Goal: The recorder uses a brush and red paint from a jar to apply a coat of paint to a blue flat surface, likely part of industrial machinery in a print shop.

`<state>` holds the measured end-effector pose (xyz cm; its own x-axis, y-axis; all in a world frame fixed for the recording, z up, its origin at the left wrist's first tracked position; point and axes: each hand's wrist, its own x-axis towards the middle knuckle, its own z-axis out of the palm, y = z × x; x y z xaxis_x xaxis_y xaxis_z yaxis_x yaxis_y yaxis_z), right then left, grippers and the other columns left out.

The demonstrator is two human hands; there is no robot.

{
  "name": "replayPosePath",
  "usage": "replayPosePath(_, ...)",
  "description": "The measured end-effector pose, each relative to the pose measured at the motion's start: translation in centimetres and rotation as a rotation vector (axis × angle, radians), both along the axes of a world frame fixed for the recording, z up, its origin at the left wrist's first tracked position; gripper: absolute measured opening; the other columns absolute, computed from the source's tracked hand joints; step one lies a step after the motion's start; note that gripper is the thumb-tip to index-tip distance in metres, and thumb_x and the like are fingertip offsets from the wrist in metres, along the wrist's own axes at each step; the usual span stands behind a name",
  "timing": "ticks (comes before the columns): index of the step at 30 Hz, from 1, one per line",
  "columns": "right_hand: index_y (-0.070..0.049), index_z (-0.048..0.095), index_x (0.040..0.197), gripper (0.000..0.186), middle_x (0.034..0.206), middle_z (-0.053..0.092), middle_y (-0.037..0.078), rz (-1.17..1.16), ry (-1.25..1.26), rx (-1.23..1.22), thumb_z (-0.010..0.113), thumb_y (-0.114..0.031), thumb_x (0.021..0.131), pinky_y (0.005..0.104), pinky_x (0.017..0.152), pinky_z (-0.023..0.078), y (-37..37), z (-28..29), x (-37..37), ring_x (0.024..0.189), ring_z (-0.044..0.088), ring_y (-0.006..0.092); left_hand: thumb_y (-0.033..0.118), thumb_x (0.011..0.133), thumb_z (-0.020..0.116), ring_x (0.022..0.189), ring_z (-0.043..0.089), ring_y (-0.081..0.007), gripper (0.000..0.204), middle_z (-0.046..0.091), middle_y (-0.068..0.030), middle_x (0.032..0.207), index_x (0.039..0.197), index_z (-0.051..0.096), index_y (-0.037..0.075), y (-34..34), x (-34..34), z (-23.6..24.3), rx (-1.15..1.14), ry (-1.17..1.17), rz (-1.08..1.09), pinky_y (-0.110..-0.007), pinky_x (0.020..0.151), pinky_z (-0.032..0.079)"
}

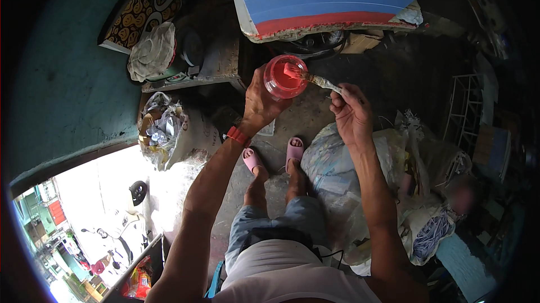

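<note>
Head view, left hand [260, 102] gripping red jar [283, 86], right hand [354, 113] pinching brush [323, 82], bristles [293, 71] at jar mouth.

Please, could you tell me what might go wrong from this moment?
The left hand holds the open jar in the air; if it tilts, red paint could spill, perhaps onto the pink slippers below. The brush in the right hand has red-coated bristles, which might drip outside the jar. A bulging plastic bag lies close to the slippers, so a sideways step could catch it.
</note>
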<state>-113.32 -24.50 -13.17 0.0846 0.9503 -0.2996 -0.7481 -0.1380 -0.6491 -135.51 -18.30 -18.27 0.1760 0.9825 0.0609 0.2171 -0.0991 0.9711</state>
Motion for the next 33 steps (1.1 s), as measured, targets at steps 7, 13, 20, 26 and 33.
replayPosePath(7,-0.001,0.065,0.101,0.012,0.082,0.069,0.011,-0.095,-0.068,0.086,0.064,-0.01,0.093,0.0294,0.06,0.056,4.7,-1.7,0.9,0.065,0.065,0.0129,0.013,0.062,0.086,0.11,0.06,-0.023,0.079,0.06,-0.0112,0.121,0.128,0.044,0.004,0.5,1.0,-0.9,0.119,0.164,0.015,-0.035,0.095,0.049)
replayPosePath(13,-0.003,0.063,0.084,0.015,0.073,0.067,0.01,-0.24,-0.198,0.091,0.072,-0.014,0.089,0.0309,0.053,0.056,10.5,-5.0,0.2,0.058,0.064,0.0154,0.01,0.061,0.086,0.108,0.062,-0.0221,0.076,0.061,-0.0108,0.118,0.125,0.044,0.003,-1.2,0.4,-3.5,-0.103,0.113,0.074,-0.033,0.093,0.051)
replayPosePath(20,0.001,0.06,0.089,0.015,0.074,0.067,0.013,-0.74,-0.253,0.102,0.068,-0.012,0.091,0.0314,0.057,0.058,10.1,-5.0,4.6,0.059,0.065,0.0163,0.017,0.06,0.091,0.11,0.062,-0.0238,0.082,0.062,-0.0122,0.119,0.126,0.044,0.004,-4.6,-2.2,-6.0,-0.215,0.279,0.107,-0.036,0.095,0.05)
replayPosePath(26,0.001,0.057,0.092,0.017,0.08,0.066,0.015,-0.911,-0.237,0.053,0.066,-0.013,0.093,0.0329,0.063,0.06,8.7,-5.6,-0.3,0.061,0.065,0.0172,0.018,0.064,0.09,0.107,0.064,-0.0203,0.073,0.066,-0.0099,0.117,0.126,0.055,0.003,-7.2,-5.0,-6.7,-0.163,0.284,0.135,-0.036,0.092,0.052)
replayPosePath(33,0.003,0.06,0.095,0.009,0.078,0.067,0.012,-0.7,-0.357,0.094,0.064,-0.005,0.094,0.0267,0.054,0.055,7.2,-4.1,-13.3,0.056,0.065,0.0143,0.017,0.06,0.093,0.108,0.061,-0.0222,0.079,0.061,-0.0094,0.121,0.127,0.052,0.004,-10.0,-9.6,-4.4,-0.323,0.258,0.204,-0.037,0.094,0.052)
